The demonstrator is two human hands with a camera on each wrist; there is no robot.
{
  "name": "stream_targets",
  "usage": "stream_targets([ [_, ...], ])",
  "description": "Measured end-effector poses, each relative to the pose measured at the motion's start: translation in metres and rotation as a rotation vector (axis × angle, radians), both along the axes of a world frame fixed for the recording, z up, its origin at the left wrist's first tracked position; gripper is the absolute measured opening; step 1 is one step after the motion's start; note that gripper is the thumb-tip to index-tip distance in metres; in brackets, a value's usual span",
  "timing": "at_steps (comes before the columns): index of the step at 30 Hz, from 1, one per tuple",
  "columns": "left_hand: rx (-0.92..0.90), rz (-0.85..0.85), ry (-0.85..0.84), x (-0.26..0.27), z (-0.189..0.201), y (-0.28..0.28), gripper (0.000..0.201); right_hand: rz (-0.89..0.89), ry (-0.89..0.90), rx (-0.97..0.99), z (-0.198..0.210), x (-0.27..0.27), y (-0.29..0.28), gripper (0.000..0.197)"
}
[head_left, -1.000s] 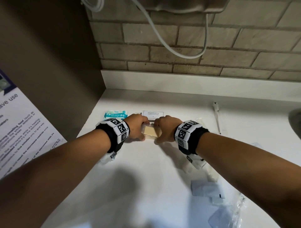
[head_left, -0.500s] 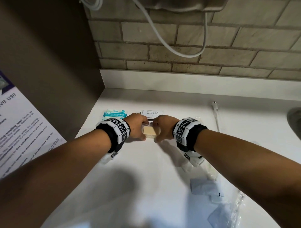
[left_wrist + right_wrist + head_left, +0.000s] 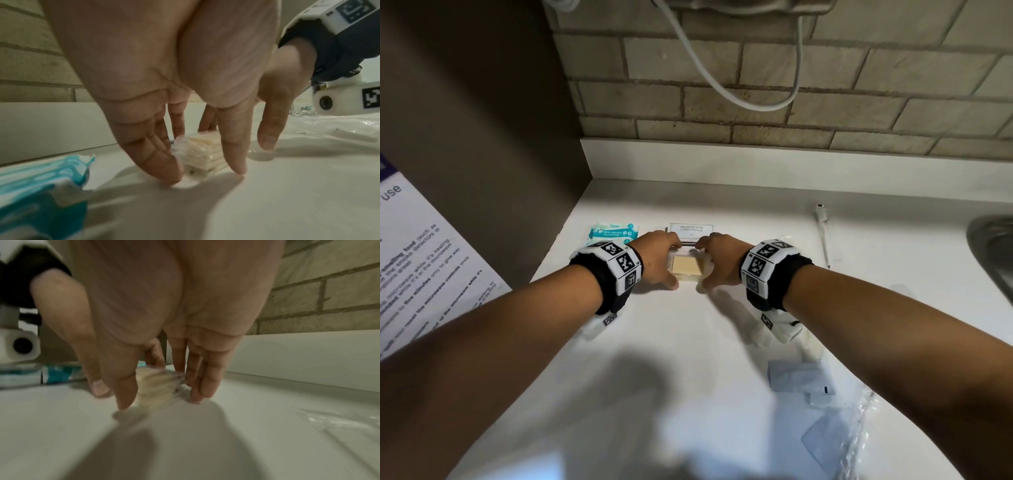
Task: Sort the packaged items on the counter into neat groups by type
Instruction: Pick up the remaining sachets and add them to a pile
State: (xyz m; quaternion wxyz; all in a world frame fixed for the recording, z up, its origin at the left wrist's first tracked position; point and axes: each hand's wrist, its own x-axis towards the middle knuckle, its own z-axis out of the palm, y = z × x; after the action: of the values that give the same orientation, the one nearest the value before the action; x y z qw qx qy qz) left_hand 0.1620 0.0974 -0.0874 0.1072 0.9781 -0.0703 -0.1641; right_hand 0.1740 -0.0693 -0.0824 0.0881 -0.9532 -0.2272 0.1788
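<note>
A stack of clear-wrapped beige square packets (image 3: 686, 269) rests on the white counter (image 3: 654, 359) near the back wall. My left hand (image 3: 655, 260) sits against its left side and my right hand (image 3: 719, 260) against its right side. In the left wrist view the left hand (image 3: 164, 81) points its near-straight fingers and thumb down at the stack (image 3: 203, 151), touching its edges. My right hand (image 3: 174, 305) does the same around the blurred stack (image 3: 156, 386). A shampoo sachet (image 3: 691, 229) lies just behind. A teal wipes pack (image 3: 613, 233) lies to its left.
A thin white stick-shaped item (image 3: 823, 236) lies at the back right, and a steel sink (image 3: 993, 246) cuts in at the right edge. Flat bluish sachets (image 3: 799, 377) and crinkled clear plastic (image 3: 852, 438) lie near the front right. A brown side wall stands to the left.
Both hands stay at the stack with only small shifts. A little more of the beige top shows between them now.
</note>
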Motion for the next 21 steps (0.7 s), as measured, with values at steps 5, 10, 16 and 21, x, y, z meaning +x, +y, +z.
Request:
stream_targets([
  [5,0.052,-0.013,-0.098,-0.02,0.019,-0.004,0.086,-0.156,-0.075,0.147,0.019,-0.023,-0.063,0.06],
  [10,-0.143,-0.217,-0.102,-0.053,0.038,-0.063,0.05,-0.389,-0.066,-0.062,0.03,-0.045,-0.152,0.031],
  [16,-0.144,-0.479,0.075,-0.098,0.019,-0.149,0.04,-0.586,0.0,-0.325,0.002,-0.035,-0.226,0.036],
  [21,-0.078,-0.538,0.048,-0.105,0.001,-0.176,0.042,-0.535,0.082,-0.471,-0.114,0.047,-0.303,0.032],
])
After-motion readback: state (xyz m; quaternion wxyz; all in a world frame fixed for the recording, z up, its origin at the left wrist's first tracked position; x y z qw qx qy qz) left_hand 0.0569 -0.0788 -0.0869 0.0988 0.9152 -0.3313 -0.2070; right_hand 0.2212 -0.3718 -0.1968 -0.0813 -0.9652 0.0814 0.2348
